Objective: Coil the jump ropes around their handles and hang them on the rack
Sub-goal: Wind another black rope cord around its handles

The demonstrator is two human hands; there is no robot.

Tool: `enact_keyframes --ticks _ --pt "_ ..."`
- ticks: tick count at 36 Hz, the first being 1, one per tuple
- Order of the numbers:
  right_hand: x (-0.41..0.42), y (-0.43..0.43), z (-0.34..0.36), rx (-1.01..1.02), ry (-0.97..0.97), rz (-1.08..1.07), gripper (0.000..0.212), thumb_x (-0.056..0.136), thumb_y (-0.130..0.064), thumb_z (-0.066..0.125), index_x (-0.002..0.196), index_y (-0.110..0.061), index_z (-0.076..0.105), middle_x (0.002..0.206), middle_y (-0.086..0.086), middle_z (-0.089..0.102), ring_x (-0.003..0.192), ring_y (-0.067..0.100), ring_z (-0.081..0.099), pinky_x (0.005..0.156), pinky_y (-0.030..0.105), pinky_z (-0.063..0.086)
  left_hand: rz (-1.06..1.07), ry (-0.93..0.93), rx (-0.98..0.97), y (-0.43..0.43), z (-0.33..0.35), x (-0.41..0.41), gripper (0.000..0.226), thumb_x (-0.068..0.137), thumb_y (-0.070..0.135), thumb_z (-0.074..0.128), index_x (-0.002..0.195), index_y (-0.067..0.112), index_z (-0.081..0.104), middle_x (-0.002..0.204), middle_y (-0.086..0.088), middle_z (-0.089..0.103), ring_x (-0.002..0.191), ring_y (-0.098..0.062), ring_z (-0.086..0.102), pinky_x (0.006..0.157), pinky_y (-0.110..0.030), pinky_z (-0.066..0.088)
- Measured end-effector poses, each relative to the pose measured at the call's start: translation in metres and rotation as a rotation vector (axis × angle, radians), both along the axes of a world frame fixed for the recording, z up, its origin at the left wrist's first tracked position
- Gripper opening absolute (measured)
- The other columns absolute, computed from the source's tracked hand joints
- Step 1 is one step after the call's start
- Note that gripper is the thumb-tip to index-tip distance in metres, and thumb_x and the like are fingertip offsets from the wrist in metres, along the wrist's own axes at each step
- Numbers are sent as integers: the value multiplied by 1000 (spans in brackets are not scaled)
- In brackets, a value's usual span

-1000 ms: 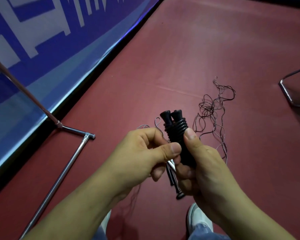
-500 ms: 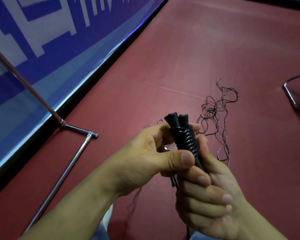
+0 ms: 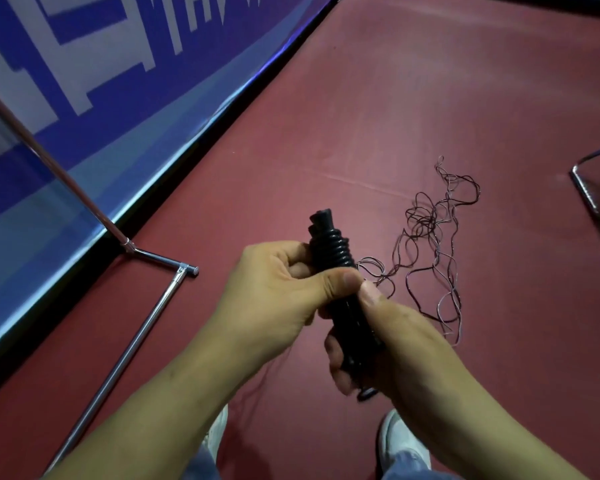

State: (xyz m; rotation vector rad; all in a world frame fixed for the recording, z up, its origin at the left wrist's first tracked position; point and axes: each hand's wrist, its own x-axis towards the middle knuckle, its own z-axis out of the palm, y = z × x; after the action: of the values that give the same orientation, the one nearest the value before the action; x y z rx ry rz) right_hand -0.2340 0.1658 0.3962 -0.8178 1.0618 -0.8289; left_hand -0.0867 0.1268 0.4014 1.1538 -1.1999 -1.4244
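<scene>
Two coiled handles (image 3: 333,247), top above left grip (image 3: 274,292), base in right grip (image 3: 402,341)

Black handles (image 3: 338,268) — rope-coiled, upright — thin ropes (image 3: 433,251) tangled.

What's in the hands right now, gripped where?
Paired jump rope handles: right hand wraps the lower shafts, left hand pinches just below the coils.
</scene>
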Motion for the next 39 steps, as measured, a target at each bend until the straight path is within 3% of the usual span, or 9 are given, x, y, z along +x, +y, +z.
enact_keyframes --ticks 6,12,18,23,26,29,32,36,39 --pt "-2 5 0 161 -169 19 60 79 -70 53 75 -11 60 51 3 35 42 13 24 45 24 26 -94 76 20 4 -4 -2 35 69 37 86 93 14 75 68 -6 67 52 -19 40 45 -25 31" --pt "-14 4 6 335 -509 153 62 82 -77 49 68 -16 55 44 -6 23 36 11 12 44 24 16 -200 218 -5 4 0 0 25 78 13 77 101 8 73 69 -9 64 58 -28 38 44 -26 31" --pt "-18 5 0 376 -871 373 66 97 -77 29 76 -19 53 44 -7 25 37 13 8 44 28 14 -387 273 9 3 -1 0 28 78 22 77 104 12 72 72 -6 61 53 -12 44 49 -26 32" --pt "-15 8 1 386 -1011 490 68 98 -76 15 70 -22 44 37 -5 24 33 14 6 39 28 10 -430 298 3 4 3 2 41 78 16 78 114 0 67 96 -39 62 55 -12 45 49 -16 41" --pt "-14 6 -4 401 -894 404 75 98 -77 23 72 -15 57 40 -1 37 34 15 14 42 24 19 -333 255 13 6 0 1 31 76 14 78 103 0 70 71 -7 65 48 -9 47 47 -15 41" --pt "-12 2 -6 320 -388 171 77 93 -78 31 79 -10 64 51 8 53 35 15 24 43 20 29 -251 207 38 8 0 0 16 76 9 81 90 11 75 65 -5 66 44 -12 51 43 -20 43" --pt "-10 -3 -13 39 108 -10 72 96 -72 41 97 -4 66 74 17 67 51 25 53 55 33 43 -160 90 45 9 2 -1 14 75 10 81 87 9 75 63 -8 68 44 -14 54 42 -20 42" --pt "-9 -2 -13 -67 133 -72 63 88 -60 43 102 -2 66 73 16 65 56 21 55 54 31 46 -57 -26 7 7 2 -3 23 70 23 81 84 6 74 52 -2 63 42 -15 53 43 -21 40" --pt "-4 3 -10 -8 105 -9 74 93 -73 43 103 -2 62 58 7 49 45 15 38 51 28 35 -33 -102 -8 6 0 -3 31 65 33 85 82 10 75 55 -6 66 45 -16 52 46 -21 42"
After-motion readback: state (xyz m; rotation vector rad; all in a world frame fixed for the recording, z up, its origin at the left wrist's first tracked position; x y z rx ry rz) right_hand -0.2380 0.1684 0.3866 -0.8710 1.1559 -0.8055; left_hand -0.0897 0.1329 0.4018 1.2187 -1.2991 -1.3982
